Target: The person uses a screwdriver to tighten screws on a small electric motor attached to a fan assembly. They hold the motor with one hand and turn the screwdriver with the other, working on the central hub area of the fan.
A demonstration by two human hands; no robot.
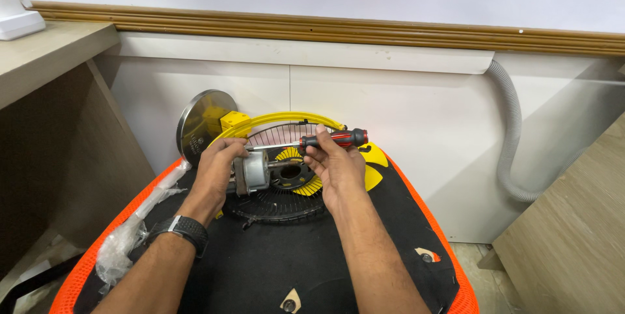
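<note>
Work surface: black mesh seat with an orange rim (416, 203), fan parts resting on it near the white wall.
Guard: black wire fan grille with a yellow ring (280, 204) lying beneath both hands.
Motor: grey metal fan motor (252, 172), left hand (218, 167) wrapped around it — best gripped firmly so it can't twist.
Driver: red-and-black-handled screwdriver (335, 138), right hand (338, 169) pinching it, tip at the motor; keep the shaft in line with the screw.
</note>
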